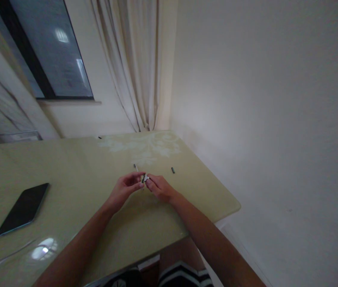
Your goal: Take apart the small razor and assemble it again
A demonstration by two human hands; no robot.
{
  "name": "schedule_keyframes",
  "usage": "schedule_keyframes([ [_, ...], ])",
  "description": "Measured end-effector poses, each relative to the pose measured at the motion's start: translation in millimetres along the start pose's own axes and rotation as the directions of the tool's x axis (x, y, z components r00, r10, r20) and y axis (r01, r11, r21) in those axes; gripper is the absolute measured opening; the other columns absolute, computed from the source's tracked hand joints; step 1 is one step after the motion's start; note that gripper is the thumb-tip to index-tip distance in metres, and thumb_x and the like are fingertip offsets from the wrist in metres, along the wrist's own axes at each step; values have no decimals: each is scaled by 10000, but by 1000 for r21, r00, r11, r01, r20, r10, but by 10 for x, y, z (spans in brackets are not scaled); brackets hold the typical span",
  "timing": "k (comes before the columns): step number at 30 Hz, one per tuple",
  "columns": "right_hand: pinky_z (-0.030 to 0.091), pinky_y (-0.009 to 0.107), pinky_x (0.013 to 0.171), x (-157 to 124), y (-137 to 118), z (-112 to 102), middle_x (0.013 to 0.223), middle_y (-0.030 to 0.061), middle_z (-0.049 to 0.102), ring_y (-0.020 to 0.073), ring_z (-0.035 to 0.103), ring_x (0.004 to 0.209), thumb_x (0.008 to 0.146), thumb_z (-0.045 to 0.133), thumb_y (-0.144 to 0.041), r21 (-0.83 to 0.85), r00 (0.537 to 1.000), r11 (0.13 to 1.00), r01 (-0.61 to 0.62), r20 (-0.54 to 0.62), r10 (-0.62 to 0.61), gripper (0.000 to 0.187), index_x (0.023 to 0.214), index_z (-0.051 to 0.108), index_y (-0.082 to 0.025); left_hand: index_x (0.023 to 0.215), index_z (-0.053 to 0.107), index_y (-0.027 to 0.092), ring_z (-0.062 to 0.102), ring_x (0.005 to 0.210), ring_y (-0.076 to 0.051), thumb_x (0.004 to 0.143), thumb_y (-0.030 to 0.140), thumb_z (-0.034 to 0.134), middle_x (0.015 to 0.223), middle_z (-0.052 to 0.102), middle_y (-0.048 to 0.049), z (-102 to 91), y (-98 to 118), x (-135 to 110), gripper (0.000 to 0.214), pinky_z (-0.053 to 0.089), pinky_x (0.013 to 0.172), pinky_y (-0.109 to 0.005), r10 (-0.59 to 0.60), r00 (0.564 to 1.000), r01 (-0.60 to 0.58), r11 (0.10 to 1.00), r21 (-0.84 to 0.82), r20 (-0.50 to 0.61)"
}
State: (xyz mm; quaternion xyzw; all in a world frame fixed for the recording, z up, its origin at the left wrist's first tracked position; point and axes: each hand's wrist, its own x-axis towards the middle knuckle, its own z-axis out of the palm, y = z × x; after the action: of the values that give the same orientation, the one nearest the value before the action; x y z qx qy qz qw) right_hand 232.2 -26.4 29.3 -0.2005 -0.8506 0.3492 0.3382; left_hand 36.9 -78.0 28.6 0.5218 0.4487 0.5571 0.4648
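Observation:
Above the table, my left hand pinches a small dark strip-like piece between thumb and fingertips. Right against it, my right hand is closed on a small whitish piece. The two pieces meet or overlap between my fingertips; whether they are joined I cannot tell. Just beyond my left fingers lies a thin white stick with a dark end, its near part hidden by the hand. A short dark rectangular piece rests to the right, beyond my right hand.
A dark flat tablet-like device lies at the left of the pale yellow table. A light cable runs at the lower left. One tiny dark item sits near the far edge. A wall borders the right side.

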Motion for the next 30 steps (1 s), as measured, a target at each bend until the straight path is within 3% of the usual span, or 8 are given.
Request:
schedule_keyframes([
  [14, 339, 273, 648, 3, -26, -8, 687, -16, 508, 154, 475, 645, 1052, 376, -422, -2, 1000, 1000, -15, 2, 15, 305, 858, 505, -225, 1049, 811, 201, 649, 781, -174, 625, 372, 926, 823, 695, -20, 20, 13, -5, 471, 548, 771, -310, 27, 998, -25, 999, 41, -49],
  [30, 347, 263, 665, 7, 10, 0, 750, 1, 560, 152, 500, 689, 1049, 390, -378, -31, 1000, 999, 12, -9, -13, 290, 879, 548, -203, 1049, 809, 201, 653, 835, -165, 622, 348, 949, 872, 708, -28, 1, -14, 0, 473, 537, 800, -281, 0, 1000, -1, 999, -51, -21],
])
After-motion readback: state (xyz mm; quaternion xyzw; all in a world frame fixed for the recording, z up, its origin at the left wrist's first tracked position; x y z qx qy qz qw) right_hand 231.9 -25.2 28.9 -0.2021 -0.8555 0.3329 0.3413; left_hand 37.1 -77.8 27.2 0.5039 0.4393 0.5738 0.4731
